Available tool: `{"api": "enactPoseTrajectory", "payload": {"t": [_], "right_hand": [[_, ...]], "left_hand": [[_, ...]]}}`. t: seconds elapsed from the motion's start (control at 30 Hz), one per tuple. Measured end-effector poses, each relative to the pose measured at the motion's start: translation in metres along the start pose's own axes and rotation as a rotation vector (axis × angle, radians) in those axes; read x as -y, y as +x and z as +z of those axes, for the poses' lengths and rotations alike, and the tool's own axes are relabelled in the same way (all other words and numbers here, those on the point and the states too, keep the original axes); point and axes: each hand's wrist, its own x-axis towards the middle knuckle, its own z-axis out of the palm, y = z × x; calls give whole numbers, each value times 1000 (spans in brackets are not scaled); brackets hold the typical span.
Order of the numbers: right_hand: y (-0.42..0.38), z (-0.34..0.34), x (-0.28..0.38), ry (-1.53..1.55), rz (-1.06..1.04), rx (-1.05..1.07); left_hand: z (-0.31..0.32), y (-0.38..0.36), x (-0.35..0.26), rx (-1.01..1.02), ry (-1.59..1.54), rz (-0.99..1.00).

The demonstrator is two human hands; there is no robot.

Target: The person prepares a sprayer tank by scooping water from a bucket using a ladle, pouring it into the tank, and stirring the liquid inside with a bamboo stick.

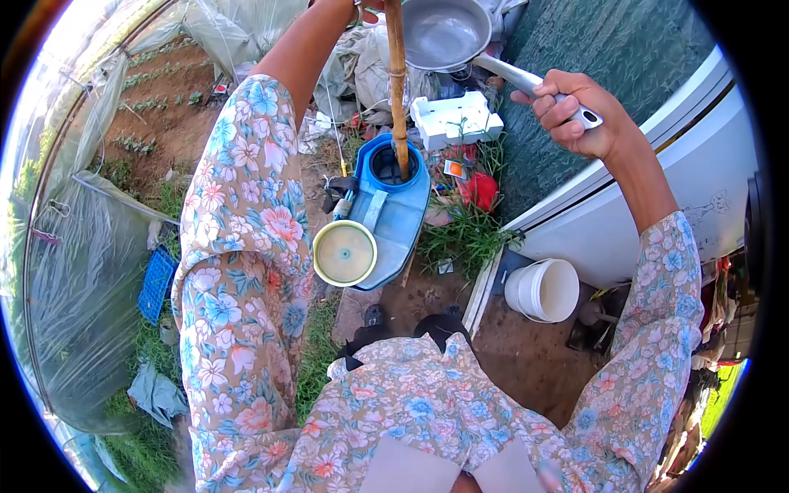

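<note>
At the top edge, my left hand (pixel 371 6) is mostly cut off by the frame, its visible fingers round a bamboo stick (pixel 398 78). The stick's lower end stands in the round opening of a blue plastic tank (pixel 399 218). A round, pale lid-like disc (pixel 345 253) with a yellowish rim sits at the tank's near end. My right hand (pixel 578 113) is closed round the handle of a grey pan (pixel 444 34). The pan is held beyond the tank, to the right of the stick, with its inside showing.
A white foam box (pixel 457 121) and a red bag (pixel 479 191) lie among weeds behind the tank. A white bucket (pixel 552 290) stands by the white door-like panel (pixel 641 238) at right. Plastic sheeting (pixel 90 304) and a blue crate (pixel 157 284) are on the left.
</note>
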Motion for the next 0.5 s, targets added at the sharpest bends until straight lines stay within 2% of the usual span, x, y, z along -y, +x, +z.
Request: {"api": "enactPoseTrajectory", "payload": {"t": [0.27,0.5], "right_hand": [[-3,2,3,-32,-10,-4],[-5,9,-1,-94,-50,8]], "left_hand": [[0,-8,-2,-76,85,50],[0,-21,-8,-254,391,132]]}}
